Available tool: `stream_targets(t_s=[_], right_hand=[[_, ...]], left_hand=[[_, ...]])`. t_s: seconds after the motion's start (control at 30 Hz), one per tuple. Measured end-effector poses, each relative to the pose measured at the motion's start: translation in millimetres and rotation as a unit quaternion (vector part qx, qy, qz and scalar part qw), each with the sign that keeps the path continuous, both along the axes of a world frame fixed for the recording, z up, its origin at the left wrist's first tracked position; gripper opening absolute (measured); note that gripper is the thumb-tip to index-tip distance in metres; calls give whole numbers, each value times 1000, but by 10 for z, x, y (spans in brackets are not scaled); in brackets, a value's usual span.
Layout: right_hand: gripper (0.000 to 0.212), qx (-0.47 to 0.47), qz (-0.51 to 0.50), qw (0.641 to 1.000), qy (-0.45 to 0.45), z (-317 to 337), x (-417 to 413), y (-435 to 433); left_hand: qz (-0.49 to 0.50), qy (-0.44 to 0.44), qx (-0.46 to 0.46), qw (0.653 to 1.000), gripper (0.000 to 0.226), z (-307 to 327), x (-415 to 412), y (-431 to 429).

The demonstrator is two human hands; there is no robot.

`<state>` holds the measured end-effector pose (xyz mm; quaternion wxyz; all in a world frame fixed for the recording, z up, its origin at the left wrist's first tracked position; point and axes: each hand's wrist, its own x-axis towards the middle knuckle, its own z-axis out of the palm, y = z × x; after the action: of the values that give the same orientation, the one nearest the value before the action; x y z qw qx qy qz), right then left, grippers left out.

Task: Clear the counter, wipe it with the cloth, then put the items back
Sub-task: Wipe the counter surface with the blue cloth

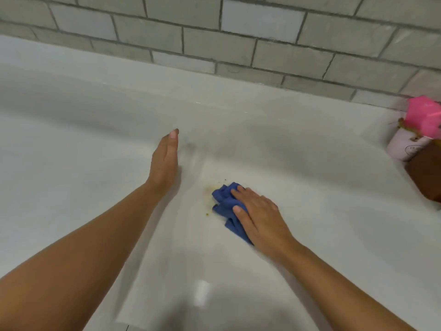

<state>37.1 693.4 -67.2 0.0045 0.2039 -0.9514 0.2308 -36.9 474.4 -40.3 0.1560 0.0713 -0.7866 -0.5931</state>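
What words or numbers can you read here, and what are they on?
Pink container, right edge: a small dark printed mark, too small and blurred to read.
No writing shows on the blue cloth, the counter or the wall tiles.

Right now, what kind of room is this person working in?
Probably a kitchen, perhaps a bathroom: a smooth white counter runs below a wall of grey brick-shaped tiles, and the right hand presses a crumpled blue cloth beside yellowish crumbs.
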Motion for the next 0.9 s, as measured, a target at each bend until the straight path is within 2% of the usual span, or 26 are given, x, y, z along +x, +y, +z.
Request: stream_targets(t_s=[0.1,0.17,0.23,0.3,0.4,0.47,0.5,0.53,0.6,0.67,0.73,0.83,0.9], right_hand=[[64,-32,-95,995,22,-7,-486,247],[50,5,-138,990,-6,56,-823,263],[45,33,-151,988,-20,101,-952,51],[47,42,-128,991,-14,121,-803,-311],[58,42,8,999,-11,47,-98,-792],[68,21,87,996,-14,47,398,-803],[76,-1,96,995,-16,42,526,-710],[81,-26,84,996,-10,42,552,-583],[67,-55,9,998,7,4,293,-258],[47,-27,-81,996,-13,33,-98,-20],[43,6,-128,991,-31,57,-338,-64],[52,32,-90,995,-12,45,-82,-496],[73,30,-17,999,16,17,350,-676]], left_hand=[[-30,10,-58,998,50,-92,441,-256],[-29,11,-46,998,54,-162,764,-433],[-11,6,-57,998,55,-194,984,-575],[2,3,-79,997,46,-190,1104,-657],[0,-1,-69,998,52,-134,1236,-679],[-10,-5,-66,998,54,-145,1334,-698],[-14,-9,-66,998,54,-157,1379,-719],[-16,-16,-64,998,53,-171,1412,-744],[-9,-32,-42,999,50,-201,1440,-776],[-4,-41,-21,999,52,-195,1442,-760],[-7,-36,-22,999,62,-166,1438,-732],[-14,-28,-17,999,67,-150,1457,-718],[-10,-27,-15,999,67,-157,1458,-729]])
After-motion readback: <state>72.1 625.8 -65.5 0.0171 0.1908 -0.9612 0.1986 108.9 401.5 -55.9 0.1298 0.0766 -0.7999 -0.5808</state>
